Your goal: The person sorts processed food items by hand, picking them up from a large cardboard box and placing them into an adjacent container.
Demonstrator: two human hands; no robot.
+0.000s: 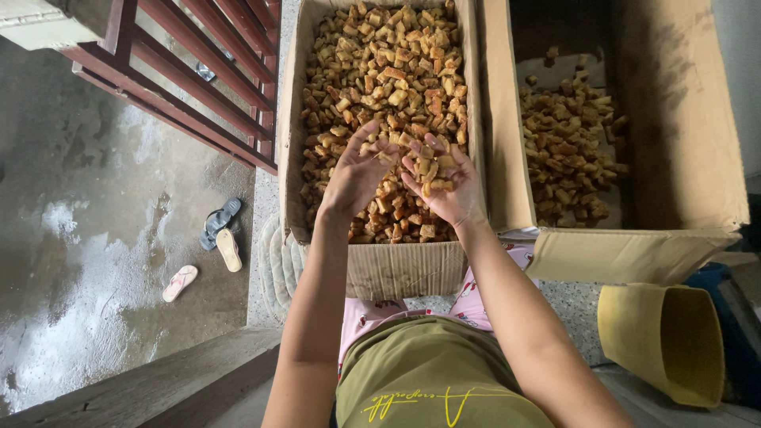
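Observation:
A cardboard box (404, 265) in front of me is heaped with small golden-brown fried cubes (388, 71). Over its near half, my right hand (444, 186) is cupped palm up and holds a small pile of the cubes. My left hand (357, 170) is raised beside it, palm turned toward the right hand, fingers spread, with its fingertips touching the held cubes. Both forearms reach up from my lap.
A second, larger cardboard box (682, 143) to the right holds a lower layer of the same cubes (567, 150). A yellow plastic scoop-like container (662, 337) lies at lower right. Dark red railing (198, 79) stands at upper left. Sandals (218, 230) lie on the wet concrete below.

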